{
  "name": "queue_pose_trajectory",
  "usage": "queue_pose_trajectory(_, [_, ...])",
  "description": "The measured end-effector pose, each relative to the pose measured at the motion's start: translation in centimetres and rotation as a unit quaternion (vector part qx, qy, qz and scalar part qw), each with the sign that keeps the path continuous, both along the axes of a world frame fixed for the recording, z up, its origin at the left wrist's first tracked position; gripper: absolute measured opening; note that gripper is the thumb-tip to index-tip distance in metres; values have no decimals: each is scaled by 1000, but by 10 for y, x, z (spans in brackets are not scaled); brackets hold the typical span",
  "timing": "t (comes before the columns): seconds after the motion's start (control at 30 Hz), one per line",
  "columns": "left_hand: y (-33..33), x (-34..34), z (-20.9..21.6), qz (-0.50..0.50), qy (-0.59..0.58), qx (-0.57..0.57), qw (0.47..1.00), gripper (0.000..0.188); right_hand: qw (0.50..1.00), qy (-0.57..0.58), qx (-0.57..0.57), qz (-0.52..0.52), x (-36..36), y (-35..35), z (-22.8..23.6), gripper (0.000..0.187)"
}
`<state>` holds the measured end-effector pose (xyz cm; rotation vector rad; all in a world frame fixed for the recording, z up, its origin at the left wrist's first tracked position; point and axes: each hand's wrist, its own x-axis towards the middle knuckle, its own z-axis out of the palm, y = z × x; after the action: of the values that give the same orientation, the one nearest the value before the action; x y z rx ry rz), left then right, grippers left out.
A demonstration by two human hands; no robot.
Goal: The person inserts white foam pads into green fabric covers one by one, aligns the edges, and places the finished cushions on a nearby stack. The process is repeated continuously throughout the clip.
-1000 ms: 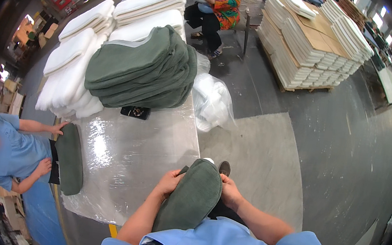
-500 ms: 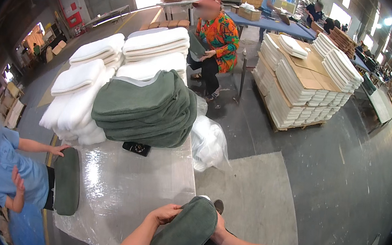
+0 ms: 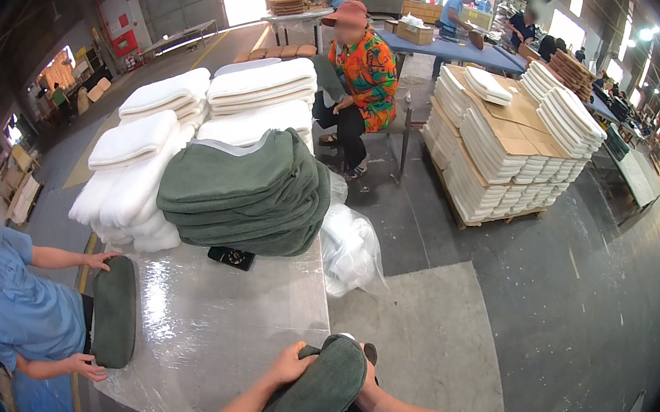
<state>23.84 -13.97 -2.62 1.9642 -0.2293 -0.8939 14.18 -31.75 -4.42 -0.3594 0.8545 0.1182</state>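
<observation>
A dark green, fabric-covered cushion with a rounded end stands close in front of my body, at the near edge of the table. My left hand is closed on its left side, where a fold of green fabric sticks up by the fingers. On the other side my right hand grips the cushion's edge; its fingers are partly hidden behind it. A little white shows at the cushion's far tip. Farther off lies a pile of green fabric covers.
Stacks of white padding stand behind the green pile, with a black phone-like object before it. At left a co-worker holds another green cushion. A seated person is beyond the table. A loaded pallet stands right.
A fold of green fabric now stands up at my left hand, which has shifted slightly along the cushion. The co-worker's lower hand has come down to the other cushion's near end.
</observation>
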Motion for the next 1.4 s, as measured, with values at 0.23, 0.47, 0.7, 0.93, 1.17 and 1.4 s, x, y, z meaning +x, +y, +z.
queue_pose_trajectory(0.23, [12,7,-6,-40,239,11,970,55,998,-48,15,-30,-3,-5,-45,62])
queue_pose_trajectory(0.47, [-10,-15,-11,-5,29,69,997,50,945,-202,257,9,1,-18,-48,67])
queue_pose_trajectory(0.7, [-28,-20,-32,44,-43,8,998,42,977,-107,185,17,-13,-24,-48,61])
queue_pose_trajectory(0.93, [-47,-8,-32,68,-43,15,997,40,987,-17,161,6,-32,-7,-75,56])
queue_pose_trajectory(1.17, [-59,2,-28,49,-39,20,998,40,985,22,169,-9,-46,8,-85,51])
queue_pose_trajectory(1.4, [-72,15,-27,12,-68,72,995,35,986,32,166,-6,-44,13,-92,45])
